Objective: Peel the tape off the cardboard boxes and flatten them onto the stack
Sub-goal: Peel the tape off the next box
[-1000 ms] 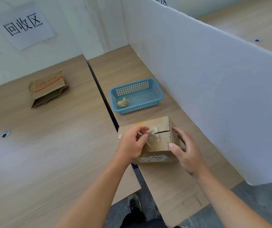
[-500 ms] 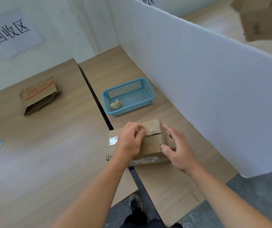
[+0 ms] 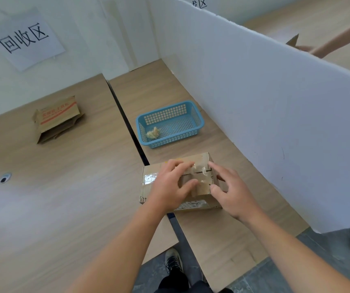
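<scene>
- Nearest to me, below the cardboard box, grey floor shows between the two wooden tabletops, and my dark shoe stands on it.
- The cardboard box sits at the near end of the right table, its left corner reaching over the dark gap toward the left table.
- My left hand lies on top of the box with its fingers loosely spread, thumb and forefinger apart on either side of the lid seam; I cannot tell whether they pinch any tape.
- My right hand rests at the right end of the box, fingers spread and not closed on anything, the fingertips touching the lid.
- Clear tape runs wrinkled along the seam between my hands, and a shiny patch of it sits on the left end of the lid.
- A white label shows on the box's near side face.
- Beyond the box on the same table stands a blue basket with slotted walls; a crumpled wad of tape lies in its near left corner.
- Left of the basket, across the gap and well apart from the box, lies the stack of flattened cardboard, with red print on its top sheet.
- A white partition walls the right side of the box's table.
- On the far wall behind the stack hangs a paper sign with black characters.
</scene>
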